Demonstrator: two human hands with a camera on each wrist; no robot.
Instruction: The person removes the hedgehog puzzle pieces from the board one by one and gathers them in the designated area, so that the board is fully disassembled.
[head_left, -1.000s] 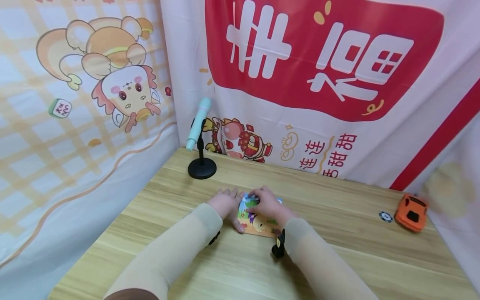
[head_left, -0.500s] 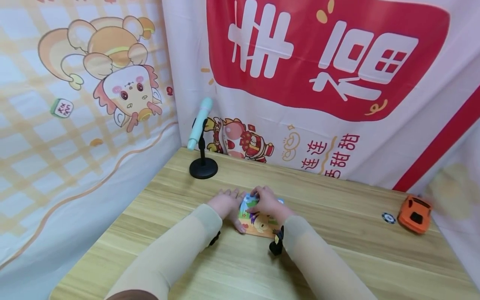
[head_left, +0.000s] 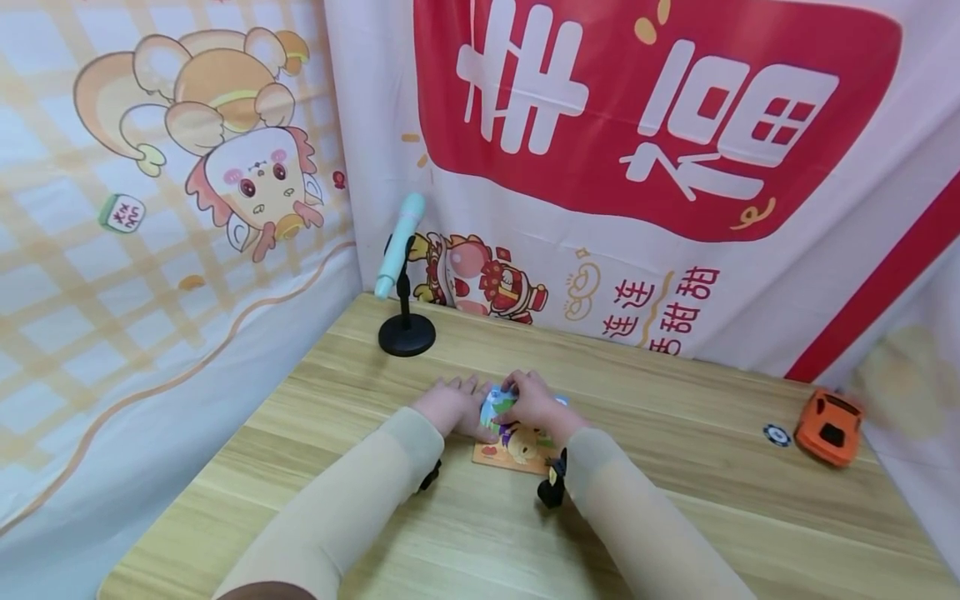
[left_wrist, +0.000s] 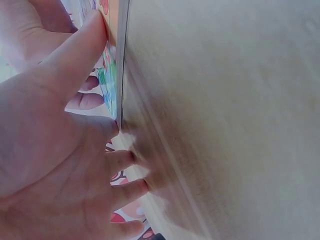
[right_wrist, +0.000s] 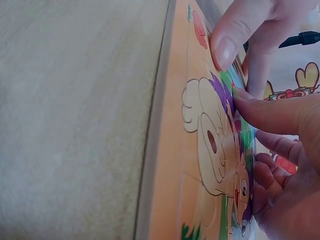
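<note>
A flat cartoon jigsaw puzzle board [head_left: 495,456] with an orange front strip lies on the table; thin seams cross its picture in the right wrist view. My left hand [head_left: 452,408] rests at its left side, the thumb [left_wrist: 90,37] on the picture and the other fingers spread with tips on the tabletop. Over the upper middle of the board is my right hand [head_left: 534,402], its thumb [right_wrist: 255,107] and bent fingers touching the picture, a gap between them. That hand hides part of the puzzle. A purple-clothed cartoon figure shows just below the right thumb.
A mint-green microphone [head_left: 401,246] leans on a black round-based stand [head_left: 407,335] at the back left. At the right are an orange toy car [head_left: 828,427] and a small dark round chip [head_left: 777,435]. Printed cloths hang behind and left of the wooden table [head_left: 675,467].
My left thumb has moved from the board's front left corner up onto the picture, uncovering that corner. The right hand stays nearly in place on the board.
</note>
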